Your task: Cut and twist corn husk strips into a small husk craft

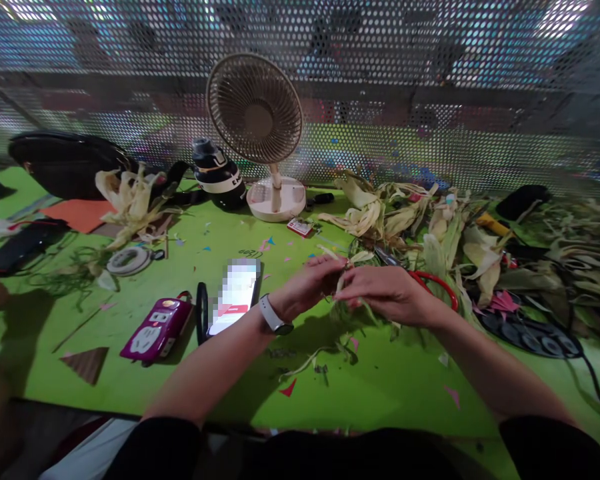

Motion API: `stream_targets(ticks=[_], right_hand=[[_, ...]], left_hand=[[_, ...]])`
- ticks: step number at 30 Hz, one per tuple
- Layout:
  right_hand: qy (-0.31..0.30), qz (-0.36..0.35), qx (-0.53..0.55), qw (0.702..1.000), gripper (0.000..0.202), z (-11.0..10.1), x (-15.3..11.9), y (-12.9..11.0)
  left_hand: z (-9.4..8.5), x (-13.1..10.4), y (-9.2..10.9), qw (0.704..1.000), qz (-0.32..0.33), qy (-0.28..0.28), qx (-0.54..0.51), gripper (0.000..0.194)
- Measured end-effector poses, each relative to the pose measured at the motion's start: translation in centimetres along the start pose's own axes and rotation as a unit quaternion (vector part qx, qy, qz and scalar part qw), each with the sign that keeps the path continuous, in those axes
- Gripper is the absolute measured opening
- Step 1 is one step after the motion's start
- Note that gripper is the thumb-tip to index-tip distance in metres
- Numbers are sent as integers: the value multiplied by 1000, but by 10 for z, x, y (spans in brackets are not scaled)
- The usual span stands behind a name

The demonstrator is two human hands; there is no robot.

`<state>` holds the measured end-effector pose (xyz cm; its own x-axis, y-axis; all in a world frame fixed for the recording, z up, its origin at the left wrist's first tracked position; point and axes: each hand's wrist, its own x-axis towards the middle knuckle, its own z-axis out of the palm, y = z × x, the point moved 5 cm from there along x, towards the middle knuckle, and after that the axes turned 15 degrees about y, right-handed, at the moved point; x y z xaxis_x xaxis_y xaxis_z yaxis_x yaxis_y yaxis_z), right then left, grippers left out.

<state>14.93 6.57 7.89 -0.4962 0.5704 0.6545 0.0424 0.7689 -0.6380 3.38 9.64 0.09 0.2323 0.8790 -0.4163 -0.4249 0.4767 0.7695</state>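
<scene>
Head view, landmark: a beige round-headed desk fan (258, 121) is standing at the back of a bright green tabletop (390, 393).
Back edge: a grey perforated metal screen (480, 143) is rising behind the fan.
Front edge: the tabletop is ending at the person's body, on the side farthest from the fan.
Room for moving: green surface with small paper scraps is stretching from the fan's foot towards the hands, and again from the hands to the front edge.
Tighter side: a heap of dry, pale corn-like husks (363, 210) is crowding the right of the fan.
Left hand (310, 287): in front of the fan and slightly right, its bent fingers are pinching a small bundle of pale green leaf strips (362, 257).
Right hand (387, 290): farther right of the fan, its curled fingers are meeting the left fingertips and pinching the same bundle.
Near the right hand: red-handled metal scissors (447, 288) are lying to the fan's right.
Near the left forearm: a lit rectangular phone (245, 287) is lying in front of the fan.
</scene>
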Motion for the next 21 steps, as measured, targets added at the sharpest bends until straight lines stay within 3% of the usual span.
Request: stream_targets(ticks=[4, 6, 8, 10, 14, 21], right_hand=[[98, 152, -51, 982, 24, -33, 0, -9], [38, 193, -46, 979, 29, -35, -1, -13], [-133, 198, -41, 970, 34, -21, -5, -13], [-238, 188, -99, 948, 38, -11, -11, -6], [-244, 199, -236, 919, 39, -9, -13, 13], [-229, 218, -219, 923, 34, -13, -11, 23]], left_hand=[[2, -2, 1, 997, 22, -22, 72, 24], [1, -2, 3, 994, 45, -21, 97, 26], [1, -3, 4, 991, 57, -21, 121, 27], [2, -5, 3, 988, 57, -21, 142, 27], [3, -8, 2, 985, 51, -31, 162, 25], [6, -11, -3, 982, 30, -61, 174, 25]])
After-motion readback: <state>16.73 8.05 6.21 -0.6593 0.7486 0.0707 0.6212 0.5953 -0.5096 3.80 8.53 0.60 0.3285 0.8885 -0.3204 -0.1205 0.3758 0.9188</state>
